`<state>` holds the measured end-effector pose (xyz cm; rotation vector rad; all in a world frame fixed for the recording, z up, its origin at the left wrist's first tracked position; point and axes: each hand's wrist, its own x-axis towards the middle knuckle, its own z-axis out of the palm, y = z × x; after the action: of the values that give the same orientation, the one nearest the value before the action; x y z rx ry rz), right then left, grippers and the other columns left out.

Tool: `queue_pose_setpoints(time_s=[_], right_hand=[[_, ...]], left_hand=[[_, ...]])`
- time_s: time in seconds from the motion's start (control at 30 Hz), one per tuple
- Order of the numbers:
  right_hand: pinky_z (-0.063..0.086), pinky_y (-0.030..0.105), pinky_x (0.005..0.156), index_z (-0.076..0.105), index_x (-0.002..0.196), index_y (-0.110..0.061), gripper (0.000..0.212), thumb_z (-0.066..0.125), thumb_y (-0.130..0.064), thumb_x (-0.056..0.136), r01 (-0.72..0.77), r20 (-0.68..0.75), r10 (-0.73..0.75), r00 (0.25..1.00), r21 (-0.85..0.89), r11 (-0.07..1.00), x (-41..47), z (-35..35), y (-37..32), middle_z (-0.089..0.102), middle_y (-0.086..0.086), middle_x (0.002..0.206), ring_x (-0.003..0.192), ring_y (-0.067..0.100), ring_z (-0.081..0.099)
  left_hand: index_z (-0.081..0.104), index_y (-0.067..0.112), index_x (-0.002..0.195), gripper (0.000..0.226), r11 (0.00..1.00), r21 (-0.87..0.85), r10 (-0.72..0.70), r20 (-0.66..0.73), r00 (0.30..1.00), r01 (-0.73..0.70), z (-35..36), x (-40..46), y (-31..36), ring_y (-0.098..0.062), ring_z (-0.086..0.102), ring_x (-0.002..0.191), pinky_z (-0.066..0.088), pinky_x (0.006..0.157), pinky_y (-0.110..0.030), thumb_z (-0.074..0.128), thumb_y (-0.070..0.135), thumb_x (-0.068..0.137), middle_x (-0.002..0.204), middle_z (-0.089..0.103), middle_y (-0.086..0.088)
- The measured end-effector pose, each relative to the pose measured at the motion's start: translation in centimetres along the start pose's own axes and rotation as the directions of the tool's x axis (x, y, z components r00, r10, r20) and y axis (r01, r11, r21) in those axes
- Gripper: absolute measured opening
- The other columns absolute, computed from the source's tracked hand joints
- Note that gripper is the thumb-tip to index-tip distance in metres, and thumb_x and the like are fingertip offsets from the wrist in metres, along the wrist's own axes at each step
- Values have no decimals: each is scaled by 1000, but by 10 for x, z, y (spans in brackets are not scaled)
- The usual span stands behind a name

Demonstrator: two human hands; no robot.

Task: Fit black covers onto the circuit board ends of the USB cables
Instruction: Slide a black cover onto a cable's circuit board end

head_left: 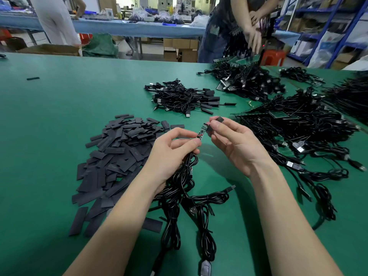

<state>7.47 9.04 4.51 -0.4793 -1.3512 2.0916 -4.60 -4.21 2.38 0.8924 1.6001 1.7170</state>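
On the green counter (pixel 59 116), the left hand (pixel 171 150) pinches one small green circuit board (pixel 202 130); the right hand (pixel 233 140) beside it pinches one flat black cover (pixel 209 130).

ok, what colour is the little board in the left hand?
Green circuit board with red wire at its base; head view.

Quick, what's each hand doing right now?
Left hand: pinches the cable just below its circuit board.
Right hand: pinches a black cover.

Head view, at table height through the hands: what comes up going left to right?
Pile of loose black covers → left hand pinching the circuit board → right hand holding a cover → heap of uncovered cables.
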Motion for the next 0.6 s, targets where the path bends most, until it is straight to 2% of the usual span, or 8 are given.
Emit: queue_pose_setpoints(time_s=[0.13,0.27,0.43,0.6], right_hand=[[54,16,71,79,84,-17,14,82,-19,71,109,-81,-106,991,23,994,0,-1,-2,75,3,88,81,12,71],[55,18,75,77,89,-12,19,81,-16,70,184,-97,-184,978,-6,983,1,1,-1,76,4,85,79,13,72],[56,19,77,78,85,-12,14,80,-13,71,196,-98,-200,975,-46,979,2,1,0,75,2,81,78,13,72],[57,22,78,79,79,-14,11,82,-14,68,249,-98,-259,961,-109,962,0,2,2,75,4,78,77,15,72]], left_hand=[[73,24,94,9,1000,-13,-9,13,1000,9,0,0,1,-12,72,83,50,97,-35,77,20,88,89,79,-7],[73,24,95,9,999,-29,-30,30,999,31,-1,0,1,-11,72,83,48,87,-30,77,21,88,92,79,-5],[72,22,95,8,998,-35,-45,40,998,46,-2,0,2,-7,71,78,47,66,-11,76,19,88,91,79,-3],[72,17,94,8,995,-84,-53,40,998,57,-3,0,3,-8,70,74,48,65,-10,76,15,87,89,78,-7]])
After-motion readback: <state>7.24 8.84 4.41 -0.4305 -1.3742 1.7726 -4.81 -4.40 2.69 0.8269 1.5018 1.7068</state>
